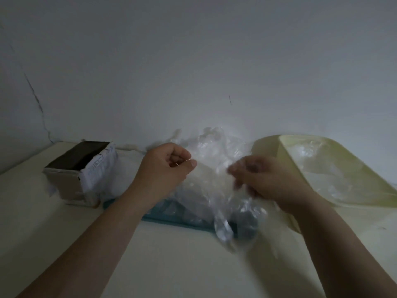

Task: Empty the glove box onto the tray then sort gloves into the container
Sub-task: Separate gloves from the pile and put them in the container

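A heap of clear plastic gloves [211, 147] lies on a teal tray [171, 220] at the middle of the table. One clear glove [223, 211] is stretched between my hands above the tray and hangs down over its front edge. My left hand [165, 168] pinches one side of it between thumb and curled fingers. My right hand [264, 177], blurred, grips the other side, partly seen through the plastic. The opened glove box [79, 168] stands at the left, its dark inside facing up. A pale yellow container [343, 190] at the right holds some clear gloves.
A white wall rises right behind the table, with a crack at the left. The cream tabletop [171, 265] stretches toward me in front of the tray. The container runs off the frame's right edge.
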`<state>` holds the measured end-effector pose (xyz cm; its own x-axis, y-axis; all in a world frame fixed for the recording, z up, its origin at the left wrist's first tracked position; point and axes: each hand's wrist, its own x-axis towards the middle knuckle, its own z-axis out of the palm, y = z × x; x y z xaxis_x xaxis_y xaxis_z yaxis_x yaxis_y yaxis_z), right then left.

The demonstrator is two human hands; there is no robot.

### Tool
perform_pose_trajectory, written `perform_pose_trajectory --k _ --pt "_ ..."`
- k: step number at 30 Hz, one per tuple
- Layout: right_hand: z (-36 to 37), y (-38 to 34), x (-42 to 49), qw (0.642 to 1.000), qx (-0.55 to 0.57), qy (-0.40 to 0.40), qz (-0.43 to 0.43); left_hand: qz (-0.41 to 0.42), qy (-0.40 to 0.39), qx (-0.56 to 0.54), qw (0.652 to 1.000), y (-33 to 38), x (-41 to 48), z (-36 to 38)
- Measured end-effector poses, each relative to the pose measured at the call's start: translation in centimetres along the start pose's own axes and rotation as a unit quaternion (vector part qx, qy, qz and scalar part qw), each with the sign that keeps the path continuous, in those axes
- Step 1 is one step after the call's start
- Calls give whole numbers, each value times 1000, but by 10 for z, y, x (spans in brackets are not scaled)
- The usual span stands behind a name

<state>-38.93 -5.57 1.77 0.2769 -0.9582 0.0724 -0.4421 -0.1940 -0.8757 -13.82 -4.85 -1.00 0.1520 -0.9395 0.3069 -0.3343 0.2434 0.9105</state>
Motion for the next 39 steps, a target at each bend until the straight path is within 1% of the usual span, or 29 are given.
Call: perform_pose_trajectory --k 1,2,3,4,7,10,12,15,19,22,24,26,28,30,31,33,35,37,39 --pt "-4 -1 -2 998 -55 -39 -1 61 22 98 993 -4 1 1" --pt "-6 -2 -3 994 -84 -74 0 121 25 181 976 -7 1 4" --pt "-7 -3 -4 990 -95 -105 1 163 10 236 958 -10 2 9" --pt "-8 -5 -5 986 -103 -128 -5 177 -15 271 946 -11 3 15" --pt "-8 -6 -6 975 -141 -165 -38 140 -94 337 926 -12 10 32" --pt "-9 -6 -5 976 -142 -155 -65 111 -129 366 915 -9 16 40" --pt "-12 -5 -5 977 -139 -144 -69 90 -117 348 926 -5 19 39" --pt "-15 -6 -3 981 -142 -123 -51 59 -105 300 946 0 24 33" --pt "-18 -6 -3 978 -164 -117 -52 78 -94 294 948 15 26 24" --pt "-23 -10 -4 973 -180 -117 -79 81 -65 273 956 30 25 18" --pt "-25 -13 -6 973 -179 -105 -106 101 -39 265 958 41 27 12" --pt "-25 -19 -9 969 -184 -68 -151 124 -20 249 960 56 26 4" --pt "-24 -24 -11 961 -186 1 -206 137 -19 222 965 74 21 -4" --pt "-22 -32 -16 946 -198 66 -249 130 -46 190 972 87 10 -14" --pt "-20 -36 -20 938 -209 75 -266 114 -69 165 977 91 6 -19" --pt "-16 -41 -27 932 -219 47 -285 70 -127 123 982 100 -4 -28" --pt "-8 -48 -35 933 -207 19 -294 47 -177 85 979 106 -12 -35" --pt "3 -53 -39 938 -167 18 -302 43 -203 48 977 109 -20 -38" --pt "10 -58 -44 949 -111 12 -296 38 -202 31 978 108 -26 -39"
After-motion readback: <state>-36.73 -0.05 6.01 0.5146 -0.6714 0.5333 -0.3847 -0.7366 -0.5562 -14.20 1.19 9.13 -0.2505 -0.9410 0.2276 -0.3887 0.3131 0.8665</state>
